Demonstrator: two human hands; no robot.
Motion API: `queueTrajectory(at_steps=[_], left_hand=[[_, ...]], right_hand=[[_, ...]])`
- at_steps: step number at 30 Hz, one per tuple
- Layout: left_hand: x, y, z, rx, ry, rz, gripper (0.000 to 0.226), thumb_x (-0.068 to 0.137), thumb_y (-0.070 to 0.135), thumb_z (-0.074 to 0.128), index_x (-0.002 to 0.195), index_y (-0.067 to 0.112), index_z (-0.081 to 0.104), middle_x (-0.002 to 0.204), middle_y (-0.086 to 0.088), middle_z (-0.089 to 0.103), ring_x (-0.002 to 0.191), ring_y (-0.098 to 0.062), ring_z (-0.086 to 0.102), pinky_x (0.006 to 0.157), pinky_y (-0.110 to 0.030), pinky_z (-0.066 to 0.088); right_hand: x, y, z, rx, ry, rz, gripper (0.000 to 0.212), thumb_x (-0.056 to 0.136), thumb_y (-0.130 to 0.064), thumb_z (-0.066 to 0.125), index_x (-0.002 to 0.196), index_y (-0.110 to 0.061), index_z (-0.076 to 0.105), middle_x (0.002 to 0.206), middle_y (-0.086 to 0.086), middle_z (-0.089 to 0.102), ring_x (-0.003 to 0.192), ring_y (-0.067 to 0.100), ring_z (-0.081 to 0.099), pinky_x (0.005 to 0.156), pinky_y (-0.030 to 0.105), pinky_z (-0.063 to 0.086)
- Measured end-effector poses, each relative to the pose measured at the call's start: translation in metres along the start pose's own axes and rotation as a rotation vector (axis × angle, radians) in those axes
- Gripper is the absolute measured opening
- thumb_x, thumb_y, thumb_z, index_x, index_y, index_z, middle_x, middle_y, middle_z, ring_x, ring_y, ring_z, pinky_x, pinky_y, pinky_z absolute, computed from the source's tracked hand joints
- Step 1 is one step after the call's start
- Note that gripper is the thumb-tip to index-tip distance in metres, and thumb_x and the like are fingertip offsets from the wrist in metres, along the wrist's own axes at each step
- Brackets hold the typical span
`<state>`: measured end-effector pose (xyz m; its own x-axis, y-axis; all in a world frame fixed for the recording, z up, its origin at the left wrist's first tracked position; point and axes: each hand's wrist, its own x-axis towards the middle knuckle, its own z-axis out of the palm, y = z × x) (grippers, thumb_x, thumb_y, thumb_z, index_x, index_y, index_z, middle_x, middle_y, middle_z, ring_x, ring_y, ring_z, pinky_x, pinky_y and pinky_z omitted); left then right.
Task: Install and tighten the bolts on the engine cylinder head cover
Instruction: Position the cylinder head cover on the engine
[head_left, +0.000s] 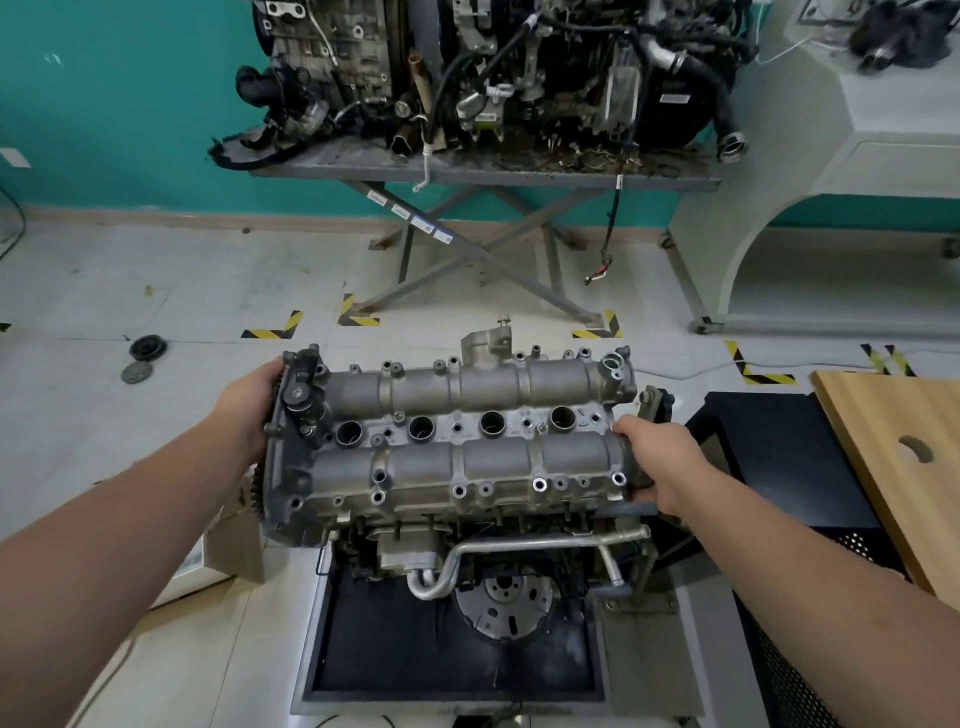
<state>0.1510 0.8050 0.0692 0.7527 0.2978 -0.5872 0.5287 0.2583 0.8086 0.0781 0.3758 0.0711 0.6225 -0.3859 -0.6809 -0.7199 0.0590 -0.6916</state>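
A grey cast cylinder head cover (452, 441) lies across the top of an engine (467, 551) in the middle of the view. It has four round plug wells in a row and several bolt holes along its edges; I see no bolts in the near-edge holes. My left hand (249, 410) grips the cover's left end by the chain housing. My right hand (660, 462) grips its right end, fingers curled over the edge. No loose bolts or tool are in view.
The engine stands on a low dark-matted stand (395, 644). A second, dirty engine sits on a scissor-leg table (483, 171) at the back. A wooden board (893, 467) and black mesh crate (779, 457) are at right. Two round parts (143, 358) lie on the floor left.
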Motion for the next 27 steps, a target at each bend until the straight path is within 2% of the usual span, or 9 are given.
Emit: queueTrajectory(at_steps=[2,4,9,14,16,19,21,24,27], left_hand=[[0.000,-0.003,-0.001,-0.019,0.007,0.002,0.030,0.090,0.029,0.066,0.068,0.009,0.070,0.060,-0.008,0.069,0.048,-0.024,0.066,0.046,-0.034,0.056],[-0.001,-0.003,-0.001,-0.023,0.011,-0.004,0.028,0.091,0.030,0.064,0.074,0.008,0.068,0.061,-0.009,0.069,0.049,-0.025,0.066,0.048,-0.035,0.057],[-0.004,-0.001,0.001,-0.014,0.011,0.010,0.026,0.090,0.031,0.068,0.079,0.009,0.068,0.061,-0.008,0.069,0.047,-0.024,0.065,0.045,-0.034,0.055],[-0.001,0.002,0.007,-0.002,0.009,0.015,0.027,0.091,0.034,0.067,0.081,0.009,0.069,0.061,-0.007,0.070,0.048,-0.022,0.066,0.044,-0.032,0.055],[0.000,0.003,0.010,0.001,-0.012,0.010,0.031,0.092,0.034,0.067,0.074,0.009,0.071,0.061,-0.009,0.069,0.047,-0.024,0.065,0.045,-0.034,0.055],[0.001,0.002,0.010,0.035,0.009,0.006,0.031,0.089,0.040,0.070,0.082,0.010,0.071,0.069,-0.011,0.071,0.057,-0.028,0.068,0.058,-0.040,0.058],[0.002,-0.001,0.007,0.038,0.016,0.007,0.032,0.089,0.042,0.069,0.086,0.010,0.070,0.068,-0.010,0.072,0.057,-0.027,0.069,0.056,-0.038,0.057],[0.004,-0.002,0.007,0.033,0.036,0.016,0.030,0.088,0.039,0.071,0.086,0.009,0.070,0.065,-0.008,0.073,0.051,-0.024,0.070,0.045,-0.034,0.056],[0.006,-0.001,0.008,0.028,0.051,0.026,0.028,0.086,0.037,0.073,0.085,0.009,0.070,0.065,-0.007,0.073,0.051,-0.023,0.069,0.045,-0.032,0.055]], right_hand=[[0.001,-0.001,-0.001,0.003,-0.004,0.004,0.026,0.082,-0.026,0.071,0.093,-0.004,0.062,0.087,0.019,0.065,0.074,0.038,0.066,0.055,0.056,0.058],[0.001,-0.001,-0.001,0.005,-0.002,-0.001,0.026,0.083,-0.026,0.071,0.093,-0.004,0.062,0.088,0.019,0.065,0.074,0.038,0.067,0.055,0.052,0.057],[0.004,0.002,-0.001,-0.005,0.022,-0.012,0.031,0.078,-0.028,0.070,0.097,-0.004,0.063,0.102,0.024,0.066,0.090,0.042,0.068,0.063,0.067,0.056],[0.006,0.006,-0.002,0.048,0.045,0.000,0.032,0.075,-0.027,0.069,0.098,-0.006,0.062,0.103,0.022,0.066,0.087,0.042,0.068,0.057,0.061,0.056],[0.007,0.004,-0.005,0.055,0.038,0.010,0.030,0.078,-0.027,0.069,0.100,-0.007,0.062,0.103,0.021,0.066,0.083,0.040,0.069,0.055,0.057,0.057],[0.006,0.004,-0.007,0.049,0.022,-0.004,0.031,0.082,-0.028,0.068,0.103,-0.007,0.062,0.103,0.022,0.066,0.084,0.041,0.069,0.056,0.054,0.057],[0.003,0.005,-0.006,0.033,0.017,0.008,0.032,0.084,-0.028,0.067,0.106,-0.006,0.062,0.105,0.023,0.066,0.090,0.042,0.068,0.058,0.056,0.057],[0.000,0.004,-0.004,0.032,0.001,0.020,0.030,0.085,-0.028,0.062,0.105,-0.005,0.061,0.113,0.026,0.064,0.099,0.045,0.066,0.064,0.069,0.055],[-0.002,0.002,-0.002,0.032,0.019,0.020,0.027,0.087,-0.029,0.059,0.103,-0.007,0.059,0.114,0.026,0.063,0.100,0.045,0.065,0.066,0.070,0.055]])
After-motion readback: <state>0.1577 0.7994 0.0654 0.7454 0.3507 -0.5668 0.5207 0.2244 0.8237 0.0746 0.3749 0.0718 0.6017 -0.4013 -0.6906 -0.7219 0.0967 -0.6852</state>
